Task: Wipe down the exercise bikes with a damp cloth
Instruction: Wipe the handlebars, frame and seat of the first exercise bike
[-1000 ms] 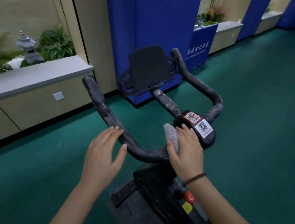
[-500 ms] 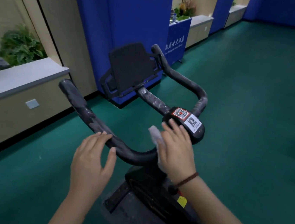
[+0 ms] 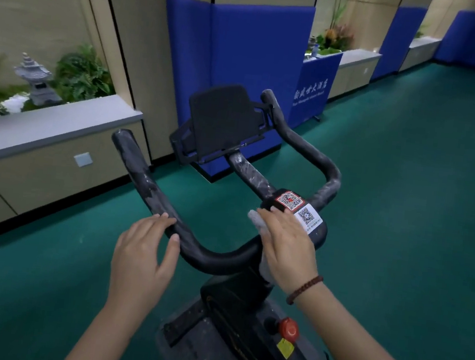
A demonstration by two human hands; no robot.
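A black exercise bike (image 3: 234,303) stands below me with worn, scuffed handlebars (image 3: 147,181). Its centre hub (image 3: 313,221) carries two QR-code stickers, and a black tablet holder (image 3: 222,119) rises at the front. My right hand (image 3: 287,250) presses a pale grey cloth (image 3: 255,218) flat against the handlebar stem beside the hub; most of the cloth is hidden under the palm. My left hand (image 3: 145,249) rests with fingers apart on the left bend of the handlebar, holding nothing.
A red knob (image 3: 288,327) and a yellow label sit on the bike frame below my right wrist. Green floor (image 3: 405,199) stretches to the right. A grey ledge (image 3: 47,125) with plants and a stone lantern runs along the left. Blue padded panels (image 3: 245,47) stand ahead.
My right hand has slid the cloth slightly up towards the hub. The left hand stays on the left bend. My head has swung back left, showing the lantern again.
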